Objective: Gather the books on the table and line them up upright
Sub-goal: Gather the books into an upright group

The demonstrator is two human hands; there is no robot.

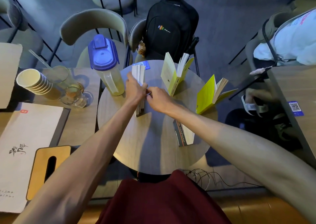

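Both hands meet at the upright book row [139, 80] near the round table's [153, 152] left edge. Left hand [135, 88] closes around the row's top; right hand [159, 100], fingers curled, pinches it. Two yellow books [172, 77] stand splayed open toward the far-right edge.

– Where are the books?
– A pale row [138, 73] stands upright at the round table's [153, 148] left.
– The others?
– Two yellow-covered ones [176, 73] [211, 94] stand splayed open behind and right; a dark-spined one [183, 135] stands near the front.
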